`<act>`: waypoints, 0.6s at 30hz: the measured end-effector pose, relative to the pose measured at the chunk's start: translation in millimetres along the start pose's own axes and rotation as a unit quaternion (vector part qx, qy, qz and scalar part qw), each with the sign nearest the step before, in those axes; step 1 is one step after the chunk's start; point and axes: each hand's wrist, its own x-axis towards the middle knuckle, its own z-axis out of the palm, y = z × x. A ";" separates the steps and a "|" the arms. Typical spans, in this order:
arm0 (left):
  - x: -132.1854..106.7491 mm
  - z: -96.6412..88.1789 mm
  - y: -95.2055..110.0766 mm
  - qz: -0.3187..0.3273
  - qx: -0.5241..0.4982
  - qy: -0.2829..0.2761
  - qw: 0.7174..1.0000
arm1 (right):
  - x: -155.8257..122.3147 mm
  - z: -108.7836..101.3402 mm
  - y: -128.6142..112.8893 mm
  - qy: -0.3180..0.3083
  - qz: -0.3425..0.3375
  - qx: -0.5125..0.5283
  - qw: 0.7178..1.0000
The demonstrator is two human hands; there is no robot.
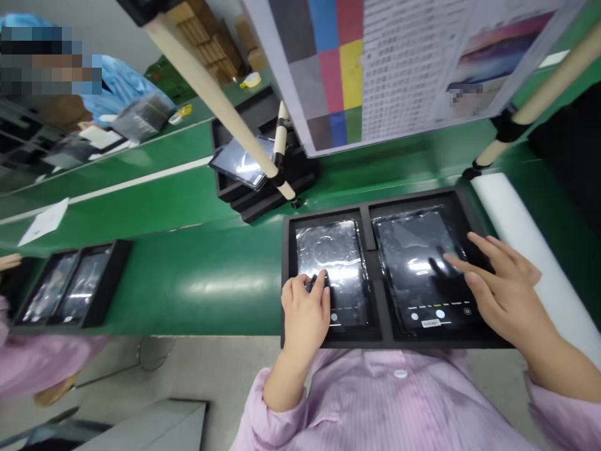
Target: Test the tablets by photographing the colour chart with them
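Note:
A black foam tray (369,213) with two compartments lies on the green belt in front of me. Each compartment holds a tablet wrapped in glossy film, one on the left (335,257) and one on the right (417,263); both screens show camera controls along the near edge. My left hand (305,310) rests on the near left corner of the left tablet, fingers curled, and a small dark thing shows at the fingertips. My right hand (500,282) hovers over the right tablet's right side with its fingers stretched out.
A colour test chart (399,62) hangs above the belt between pale poles (211,94). Stacked black trays (263,181) with a tilted tablet stand behind. Another two-tablet tray (70,285) lies left, by a pink sleeve (28,360). A white roll (521,232) lies right. A person in blue (107,81) works far left.

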 end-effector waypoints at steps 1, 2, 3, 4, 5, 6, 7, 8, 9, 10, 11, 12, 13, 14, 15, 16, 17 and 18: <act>-1.3 1.2 -3.3 0.010 -0.008 0.006 1.000 | -2.6 -0.4 0.8 0.010 0.000 -0.005 1.000; -2.5 1.9 -6.8 0.021 -0.017 0.012 1.000 | -5.0 -0.4 1.4 0.020 0.002 -0.011 1.000; -3.5 2.2 -9.9 0.029 -0.027 0.016 0.999 | -7.2 -0.2 1.7 0.027 0.008 -0.016 0.999; -4.1 2.3 -12.3 0.036 -0.035 0.017 0.999 | -9.0 0.2 2.0 0.031 0.015 -0.021 0.999; -4.5 2.1 -13.8 0.040 -0.042 0.015 0.998 | -10.4 0.8 2.2 0.030 0.022 -0.025 0.999; -4.6 1.8 -14.1 0.041 -0.047 0.011 0.998 | -11.5 1.6 2.5 0.028 0.028 -0.027 0.999; -4.5 1.4 -13.3 0.040 -0.051 0.004 0.998 | -12.0 2.3 2.9 0.025 0.032 -0.028 0.999; -4.1 0.9 -11.3 0.039 -0.055 -0.003 0.998 | -12.2 3.1 3.4 0.018 0.033 -0.032 0.999; -3.7 0.3 -8.3 0.038 -0.057 -0.010 0.998 | -12.0 3.7 4.0 0.008 0.029 -0.037 0.999; -3.1 -0.3 -4.6 0.033 -0.060 -0.014 0.998 | -11.4 4.0 4.6 -0.007 0.022 -0.043 0.999; -2.5 -1.0 -0.3 0.026 -0.062 -0.015 0.998 | -10.7 4.0 5.2 -0.017 0.017 -0.047 0.999; -1.7 -1.7 4.2 0.019 -0.063 -0.014 0.998 | -9.8 3.7 5.6 -0.023 0.015 -0.046 0.999; -1.0 -2.4 8.6 0.012 -0.065 -0.010 0.998 | -9.1 3.0 6.1 -0.020 0.018 -0.039 0.999; -0.2 -2.9 12.8 0.007 -0.067 -0.005 0.998 | -8.7 1.9 6.9 -0.008 0.024 -0.027 0.999; 0.7 -3.1 16.5 0.004 -0.071 -0.001 0.997 | -8.8 0.7 8.1 0.008 0.035 -0.015 0.999; 1.6 -3.1 19.7 0.004 -0.076 0.000 0.997 | -9.7 -0.5 9.9 0.022 0.047 -0.006 0.999; 2.6 -2.7 22.5 0.006 -0.083 0.000 0.996 | -11.3 -1.5 12.5 0.030 0.055 -0.001 0.998; 3.5 -2.0 25.0 0.007 -0.091 -0.002 0.996 | -13.5 -2.2 15.8 0.030 0.062 -0.004 0.998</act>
